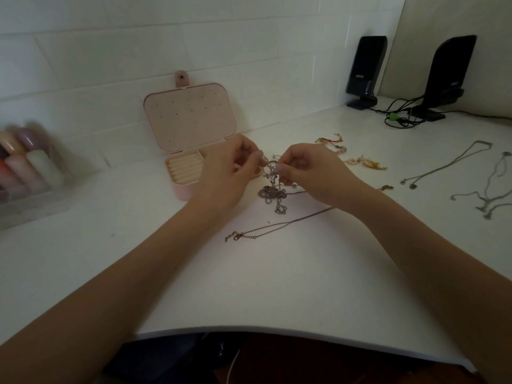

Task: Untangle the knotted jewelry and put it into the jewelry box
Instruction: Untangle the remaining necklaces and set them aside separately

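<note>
The tangled chain [273, 194] is gleaming like metal — the jewelry box [191, 117] is looking matt, velvety inside its lid.

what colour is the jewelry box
Pale pink, with a cream ring-roll insert; the jewelry box shows in the head view.

Two black speakers [365, 70], cables [399, 117], blurred bottles [30, 164].
</note>
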Tool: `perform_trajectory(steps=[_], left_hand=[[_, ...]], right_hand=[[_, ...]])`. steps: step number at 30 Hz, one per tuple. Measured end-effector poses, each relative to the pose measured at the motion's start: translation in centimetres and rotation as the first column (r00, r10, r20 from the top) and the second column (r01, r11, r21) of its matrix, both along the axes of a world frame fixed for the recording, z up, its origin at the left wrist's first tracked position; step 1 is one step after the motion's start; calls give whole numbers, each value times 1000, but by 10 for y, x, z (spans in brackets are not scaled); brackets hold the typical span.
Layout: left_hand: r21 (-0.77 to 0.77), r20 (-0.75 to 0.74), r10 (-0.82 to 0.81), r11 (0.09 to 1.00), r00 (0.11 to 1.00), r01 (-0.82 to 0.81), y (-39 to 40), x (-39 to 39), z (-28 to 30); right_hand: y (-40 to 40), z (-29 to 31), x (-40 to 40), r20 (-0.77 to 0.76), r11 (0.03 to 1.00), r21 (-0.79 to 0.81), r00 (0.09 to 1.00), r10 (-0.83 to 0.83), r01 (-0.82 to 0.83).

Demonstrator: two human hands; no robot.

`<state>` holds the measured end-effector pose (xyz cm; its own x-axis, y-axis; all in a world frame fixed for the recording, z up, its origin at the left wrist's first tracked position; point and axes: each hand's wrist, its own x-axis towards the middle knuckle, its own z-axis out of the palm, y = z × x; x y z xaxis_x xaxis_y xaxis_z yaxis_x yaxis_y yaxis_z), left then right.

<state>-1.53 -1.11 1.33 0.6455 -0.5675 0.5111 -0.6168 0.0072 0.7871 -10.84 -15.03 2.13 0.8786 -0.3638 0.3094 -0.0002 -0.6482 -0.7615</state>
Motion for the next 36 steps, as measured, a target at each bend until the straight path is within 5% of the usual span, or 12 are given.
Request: perform_trajectory(steps=[3, 6, 10, 14, 16, 18, 20, 22, 27, 36], left_hand=[[-57, -224, -13, 998, 974, 0, -1, 0, 4], [-129, -511, -77, 992, 856, 12, -4, 0, 8], [-173, -561, -98, 985, 822, -1, -4, -4, 13], [-146, -634, -36, 987, 773, -74, -3, 0, 13], [-8, -489, 76, 996, 869, -92, -1, 1, 9], [140, -121, 148, 981, 982, -131, 1, -2, 5], [200, 164, 111, 969, 980, -144, 3, -3, 0], [251, 246, 73, 958, 967, -136, 3, 0, -3], [16, -280, -147, 987, 949, 157, -3, -3, 4], [-119, -520, -246, 969, 818, 215, -8, -6, 5]], right_hand=[[1, -1, 0, 2, 1000, -16, 1000, 13, -13], [0, 0, -2, 22, 998, -37, 999, 45, -44], [5, 2, -4, 29, 993, -81, 995, 90, -88], [9, 9, -6, 72, 985, 161, 996, 46, -57], [6, 12, -7, 95, 936, 349, 995, 14, -46], [4, 14, -8, 115, 886, 460, 993, -5, -49], [2, 16, -9, 119, 868, 495, 993, -24, -38], [2, 16, -8, 125, 852, 523, 992, -35, -36], [5, 17, -7, 147, 841, 539, 988, -42, -45], [8, 15, -5, 103, 850, 526, 994, -24, -34]])
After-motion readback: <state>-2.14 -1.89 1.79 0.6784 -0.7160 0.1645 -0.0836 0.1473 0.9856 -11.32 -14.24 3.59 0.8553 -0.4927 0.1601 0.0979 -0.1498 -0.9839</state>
